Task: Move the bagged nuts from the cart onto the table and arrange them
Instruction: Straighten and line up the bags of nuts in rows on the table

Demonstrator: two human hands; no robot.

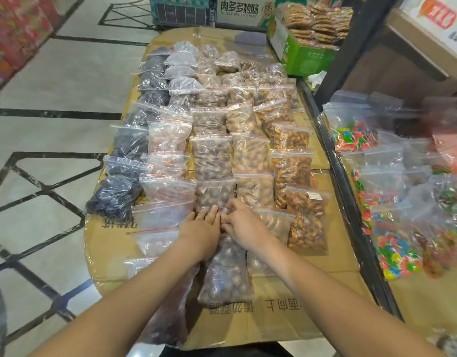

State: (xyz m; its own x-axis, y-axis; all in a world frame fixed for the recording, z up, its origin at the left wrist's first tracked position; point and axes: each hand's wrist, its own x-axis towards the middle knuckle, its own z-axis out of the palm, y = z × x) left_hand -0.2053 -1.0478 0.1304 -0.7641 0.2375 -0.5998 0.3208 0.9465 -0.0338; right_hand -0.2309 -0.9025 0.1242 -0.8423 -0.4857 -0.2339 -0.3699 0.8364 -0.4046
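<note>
Several rows of clear zip bags of nuts [212, 158] lie on the cardboard-covered table [286, 300]: dark ones at the left, pale and brown ones in the middle, orange-brown ones at the right. A long bag of brown nuts [226, 274] lies at the near end of the middle row. My left hand [200, 228] rests flat on that bag's top edge, fingers stretched out. My right hand [244, 224] is beside it, fingers curled and pinching the same top edge. No cart is in view.
A black shelf frame [351, 191] runs along the table's right side, with bags of coloured candy [394, 253] behind it. A green box of stacked biscuits [307, 55] stands at the far right corner. Tiled floor lies to the left.
</note>
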